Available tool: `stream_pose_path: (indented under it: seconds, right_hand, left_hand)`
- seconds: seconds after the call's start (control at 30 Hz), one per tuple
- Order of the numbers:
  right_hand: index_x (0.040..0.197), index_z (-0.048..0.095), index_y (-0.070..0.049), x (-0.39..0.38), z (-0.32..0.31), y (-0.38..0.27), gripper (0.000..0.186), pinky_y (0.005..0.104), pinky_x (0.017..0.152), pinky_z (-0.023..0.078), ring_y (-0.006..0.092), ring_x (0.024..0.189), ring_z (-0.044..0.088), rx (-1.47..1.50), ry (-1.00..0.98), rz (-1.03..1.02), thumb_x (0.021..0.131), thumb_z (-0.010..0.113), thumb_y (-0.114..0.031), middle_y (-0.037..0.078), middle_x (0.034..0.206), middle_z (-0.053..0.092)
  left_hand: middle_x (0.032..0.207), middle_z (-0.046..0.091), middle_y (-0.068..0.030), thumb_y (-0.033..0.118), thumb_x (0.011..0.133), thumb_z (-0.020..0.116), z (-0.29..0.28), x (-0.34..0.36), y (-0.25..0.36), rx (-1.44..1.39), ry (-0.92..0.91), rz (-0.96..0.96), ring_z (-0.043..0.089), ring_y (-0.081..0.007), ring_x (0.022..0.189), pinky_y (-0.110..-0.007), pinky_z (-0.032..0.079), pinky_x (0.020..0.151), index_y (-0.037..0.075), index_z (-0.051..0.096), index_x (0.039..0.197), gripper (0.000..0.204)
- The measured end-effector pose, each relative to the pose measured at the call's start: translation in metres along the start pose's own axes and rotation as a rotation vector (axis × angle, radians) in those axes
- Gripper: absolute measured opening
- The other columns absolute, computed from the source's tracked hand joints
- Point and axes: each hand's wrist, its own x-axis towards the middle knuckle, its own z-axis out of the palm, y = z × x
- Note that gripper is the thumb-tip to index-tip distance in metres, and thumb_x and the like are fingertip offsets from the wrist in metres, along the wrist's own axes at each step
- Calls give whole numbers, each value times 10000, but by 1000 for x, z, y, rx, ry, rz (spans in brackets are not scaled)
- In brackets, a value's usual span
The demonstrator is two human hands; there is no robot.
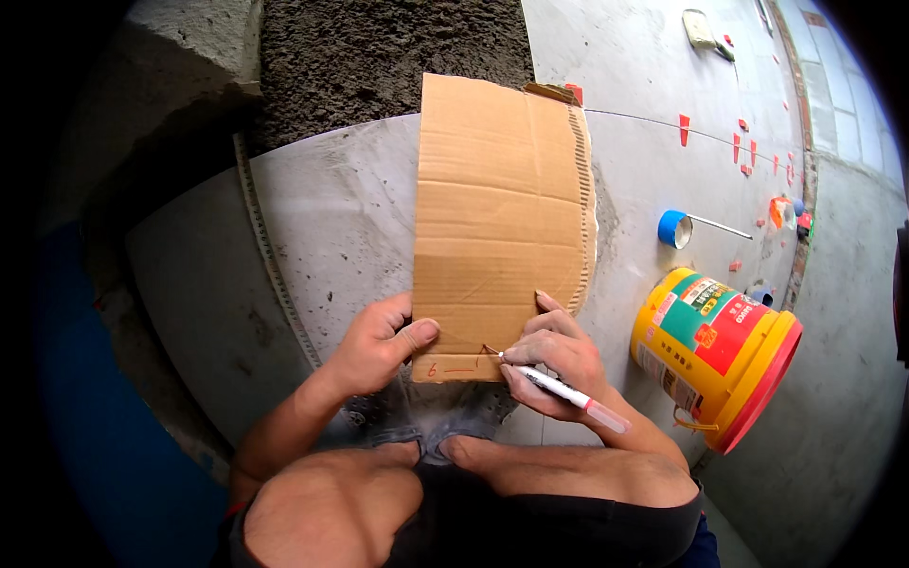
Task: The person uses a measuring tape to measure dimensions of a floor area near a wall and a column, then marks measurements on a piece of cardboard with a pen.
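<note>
A flat brown cardboard sheet [502, 218] lies on a large grey tile [341, 227] in front of my knees. My left hand [379, 341] presses the sheet's near left edge, thumb on top. My right hand [554, 364] holds a white marker pen with a pink end [568, 393], its tip touching the sheet's near edge beside a short red line and a red mark. The sheet's right edge is ragged, showing the corrugation.
A yellow bucket with a red lid rim [715, 355] lies tilted at my right. A blue tape roll [674, 229] with a thin rod sits beyond it. Red tile wedges [684, 130] dot the grey floor. Rough mortar [379, 57] lies behind the tile.
</note>
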Motion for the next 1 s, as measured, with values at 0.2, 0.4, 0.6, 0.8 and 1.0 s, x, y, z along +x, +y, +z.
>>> stream_pose_path:
  seconds: [0.2,0.4,0.6,0.8,1.0]
  right_hand:
    - [767,658,-132,-5,6,9,143,524,1004,435,244,726,609,-16,43,59,714,752,-38,26,721,628]
    - [831,678,-95,1,-8,0,185,477,948,499,212,739,617,-4,65,-11,676,776,-72,29,712,599]
    - [851,670,-99,-5,-13,5,169,495,992,445,243,723,616,0,92,-32,711,754,-57,32,743,638]
    - [839,659,-87,6,3,5,177,504,996,473,229,757,616,5,52,-41,701,739,-10,28,718,607]
    - [832,655,-89,7,1,1,158,504,994,475,221,762,616,-2,58,-48,709,743,-42,24,718,615]
  left_hand:
    - [1069,655,-54,171,982,550,-6,1,-4,78,-5,-116,561,-121,986,-300,461,900,-30,588,1192,294]
    - [965,615,3,203,994,557,6,2,-6,83,9,47,521,-76,819,-236,441,697,20,585,1212,287]
    - [996,632,-9,207,988,567,0,10,-12,205,-8,-40,539,-83,840,-251,459,724,17,584,1227,305]
    - [1097,653,-69,180,987,547,3,8,-6,26,-37,-54,565,-129,998,-291,466,883,-29,584,1212,309]
    - [1094,664,-81,180,981,555,11,11,-4,43,-46,-31,578,-135,995,-301,473,885,-34,588,1196,305]
